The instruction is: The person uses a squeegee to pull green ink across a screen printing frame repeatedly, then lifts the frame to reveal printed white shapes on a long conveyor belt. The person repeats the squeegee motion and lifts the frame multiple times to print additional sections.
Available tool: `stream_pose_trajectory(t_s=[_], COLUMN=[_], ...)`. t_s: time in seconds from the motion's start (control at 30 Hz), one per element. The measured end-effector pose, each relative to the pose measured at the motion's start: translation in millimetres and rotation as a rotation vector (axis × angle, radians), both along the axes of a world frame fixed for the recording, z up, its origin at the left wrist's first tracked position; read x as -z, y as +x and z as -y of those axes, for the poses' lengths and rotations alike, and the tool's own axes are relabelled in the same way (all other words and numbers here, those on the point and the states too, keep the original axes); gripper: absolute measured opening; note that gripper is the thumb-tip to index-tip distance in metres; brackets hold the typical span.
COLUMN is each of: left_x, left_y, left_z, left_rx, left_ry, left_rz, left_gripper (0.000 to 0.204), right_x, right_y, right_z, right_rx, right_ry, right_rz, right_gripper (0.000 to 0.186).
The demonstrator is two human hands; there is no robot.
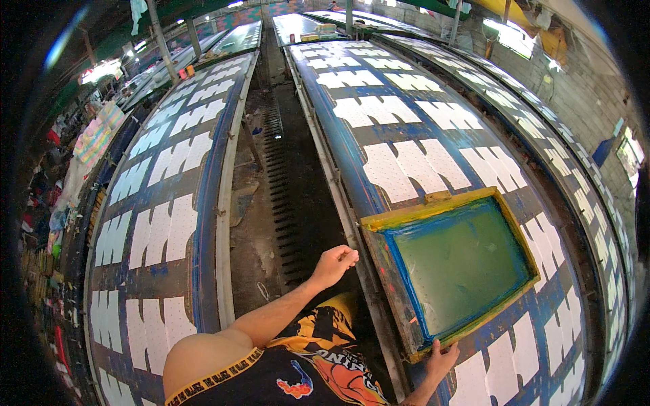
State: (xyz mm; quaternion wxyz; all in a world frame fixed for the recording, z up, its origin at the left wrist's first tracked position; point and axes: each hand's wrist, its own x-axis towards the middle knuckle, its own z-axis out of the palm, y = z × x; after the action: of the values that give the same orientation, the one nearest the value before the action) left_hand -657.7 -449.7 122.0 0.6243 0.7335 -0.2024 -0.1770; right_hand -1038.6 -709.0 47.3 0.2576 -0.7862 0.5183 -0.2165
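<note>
A screen printing frame point(447, 340) lies tilted over the long table to my right. Its mesh is green, with blue paint along the inner borders and yellow-stained edges. My right hand point(441, 358) grips the frame's near edge at the lower left corner, thumb on top and the other fingers partly hidden. Over the gap between two tables, my left hand point(336, 264) is raised with its fingers curled together, nothing visible in it, apart from the frame. White cut fabric pieces point(413, 169) with small dots lie flat in rows on the table around the frame.
Another long table point(206, 271) with rows of white and pale blue pieces runs along my left. Between the tables is a dark floor aisle point(261, 223). More tables, posts point(161, 40) and a block wall point(589, 88) stand farther off. Piled cloth point(98, 139) lies at far left.
</note>
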Motion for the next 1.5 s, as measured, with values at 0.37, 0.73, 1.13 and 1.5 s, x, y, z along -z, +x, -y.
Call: stream_pose_trajectory(t_s=[0.37,0.73,1.13,1.5], left_x=[-27.9,-68.1,-41.4,-25.9], left_y=[13.8,70.8,161.7,236.4], left_z=[10.9,13.7,-62.2,-99.5], left_rx=[0.045,0.167,-0.081,-0.062], left_ry=[-0.032,-0.054,-0.160,-0.293], left_rz=[0.094,0.750,0.746,0.753], left_gripper=[0.026,0.030,0.038,0.044], right_x=[-91.4,-209.8,-189.5,-178.5], right_y=[12.9,177.7,298.9,411.7], right_z=[-6.2,-106.6,-142.9,-190.7], right_rx=[-0.022,-0.667,-0.968,-1.180], right_ry=[-0.131,-0.322,-0.374,-0.309], right_rz=[-0.092,0.101,-0.009,-0.102], right_gripper=[0.075,0.026,0.057,0.035])
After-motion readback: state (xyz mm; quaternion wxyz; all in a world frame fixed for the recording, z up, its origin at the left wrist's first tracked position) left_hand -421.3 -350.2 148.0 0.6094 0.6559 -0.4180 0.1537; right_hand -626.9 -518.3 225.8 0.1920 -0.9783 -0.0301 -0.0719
